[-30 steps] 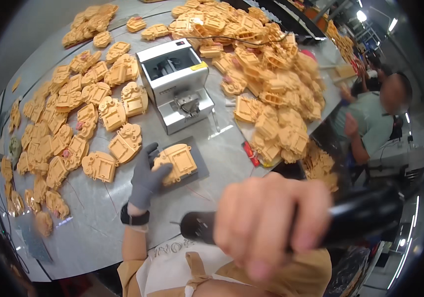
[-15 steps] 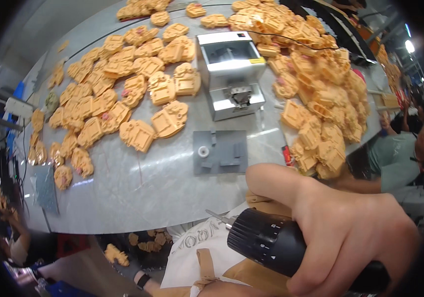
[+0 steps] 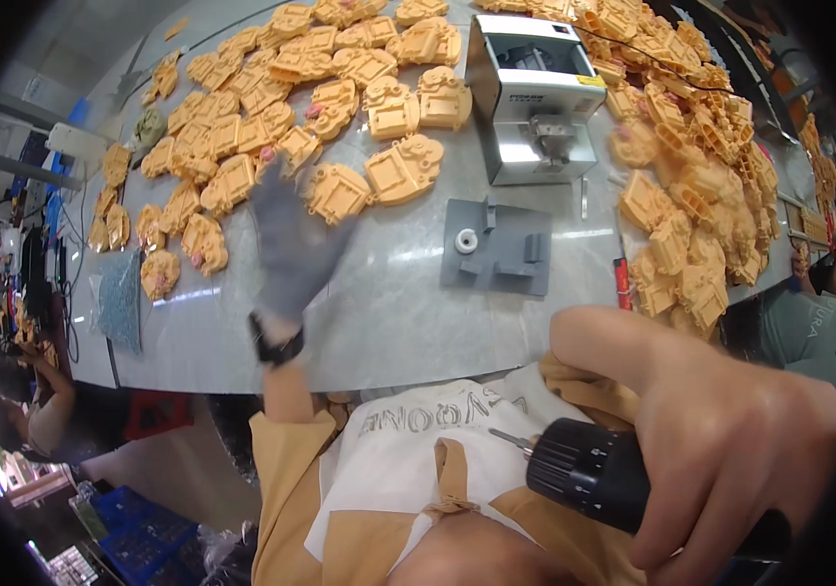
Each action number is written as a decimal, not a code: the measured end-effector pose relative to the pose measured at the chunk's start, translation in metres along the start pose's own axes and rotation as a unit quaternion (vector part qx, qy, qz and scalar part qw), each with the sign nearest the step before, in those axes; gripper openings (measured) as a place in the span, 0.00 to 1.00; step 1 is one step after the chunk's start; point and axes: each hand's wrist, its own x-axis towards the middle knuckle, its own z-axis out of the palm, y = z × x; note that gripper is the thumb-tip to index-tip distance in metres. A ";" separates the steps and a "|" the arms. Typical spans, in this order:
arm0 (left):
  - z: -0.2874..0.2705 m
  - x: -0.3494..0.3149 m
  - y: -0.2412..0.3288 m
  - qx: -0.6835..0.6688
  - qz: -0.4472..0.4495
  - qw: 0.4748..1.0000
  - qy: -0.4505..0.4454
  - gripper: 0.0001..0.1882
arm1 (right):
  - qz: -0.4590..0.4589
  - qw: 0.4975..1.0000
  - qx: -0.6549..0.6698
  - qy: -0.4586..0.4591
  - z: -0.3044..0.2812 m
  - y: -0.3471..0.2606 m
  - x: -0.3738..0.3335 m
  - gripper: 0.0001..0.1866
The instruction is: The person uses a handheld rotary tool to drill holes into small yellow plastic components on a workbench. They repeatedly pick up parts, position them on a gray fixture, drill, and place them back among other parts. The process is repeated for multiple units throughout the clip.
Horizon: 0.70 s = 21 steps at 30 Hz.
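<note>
Right hand [image 3: 731,430]: bare, fingers wrapped around a black electric screwdriver [image 3: 589,469], held beyond the desk's [image 3: 389,313] near edge, in front of the wearer's body. Screwdriver is tilted, slim metal bit [image 3: 508,438] pointing left and slightly up; ribbed collar with white markings, smooth black body.

Left hand [image 3: 296,254]: grey glove, black wristband [image 3: 276,342]. Reaches in over the desk's near edge, left of its middle. Thumb and fingers spread, released. Motion-blurred; can't tell whether the fingertips touch a part.

Nearest to it: orange-tan plastic housing [image 3: 337,192], just right of the fingers. Lobed outline, rectangular recess framed by raised ribs, small ears along the rim, matte finish. Second housing [image 3: 404,168] sits beside it on the right, same build, turned at an angle. More of the same spread in loose rows toward the desk's left and far edges; a few carry a pinkish-red piece.

Grey fixture plate [image 3: 472,272] lies right of the gloved hand, set in from the near edge: upright blocks plus a white round boss [image 3: 466,240]. White-and-grey screw feeder [image 3: 535,107] stands behind it. Heaped housings [image 3: 691,215] fill the right edge. Bag of bluish small parts [image 3: 120,303] lies near the desk's near-left corner.
</note>
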 end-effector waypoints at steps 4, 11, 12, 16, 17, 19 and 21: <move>0.039 0.004 0.007 0.045 -0.030 0.993 -0.107 0.35 | -0.082 0.973 -0.212 0.042 0.001 -0.018 -0.015 0.02; -0.009 -0.011 0.006 0.027 -0.111 0.963 -0.245 0.42 | -0.312 0.442 -0.542 0.643 -0.040 0.012 -0.149 0.26; -0.009 -0.019 -0.006 0.026 -0.095 0.971 -0.220 0.44 | -0.240 0.377 -0.574 0.687 -0.054 0.020 -0.159 0.24; 0.014 -0.044 -0.026 -0.111 -0.082 0.985 -0.104 0.47 | -0.204 0.440 -0.559 0.672 -0.091 0.060 -0.187 0.26; 0.016 -0.049 -0.027 -0.170 -0.100 0.978 -0.073 0.48 | -0.233 0.455 -0.521 0.683 -0.094 0.069 -0.181 0.26; 0.011 -0.051 -0.024 -0.275 -0.105 0.953 -0.070 0.49 | -0.217 0.488 -0.531 0.657 -0.097 0.075 -0.173 0.25; -0.010 -0.042 0.022 -0.376 -0.094 0.922 0.009 0.50 | -0.207 0.501 -0.541 0.643 -0.098 0.076 -0.173 0.23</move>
